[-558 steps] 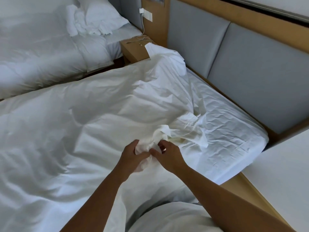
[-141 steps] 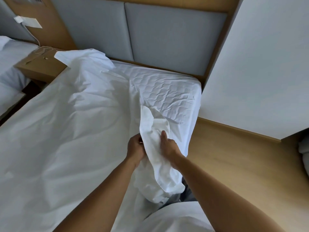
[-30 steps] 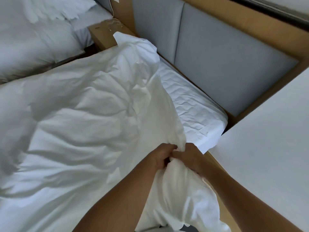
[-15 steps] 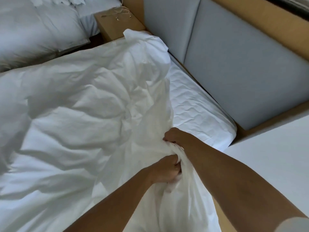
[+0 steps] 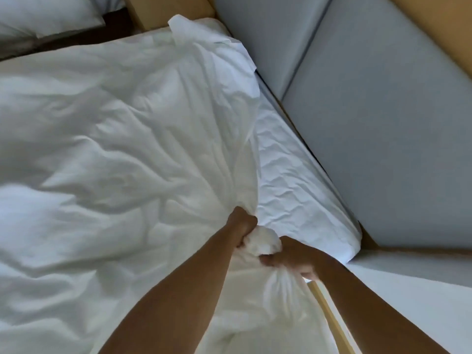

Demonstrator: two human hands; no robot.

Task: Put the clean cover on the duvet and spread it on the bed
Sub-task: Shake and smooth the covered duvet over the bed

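A white duvet in its cover lies crumpled over most of the bed, its far corner bunched near the headboard. My left hand grips a gathered wad of the cover at the near corner. Right beside it, my right hand clutches the same bunched fabric, which hangs down below both hands. A strip of the quilted mattress shows bare to the right of the duvet.
A grey padded headboard in a wooden frame runs along the right. A white surface stands close at the lower right. A second bed with white bedding lies at the top left, with a wooden nightstand between.
My right hand has drawn back from the mattress edge to a spot just right of my left hand. The gathered corner now sits bunched between both hands.
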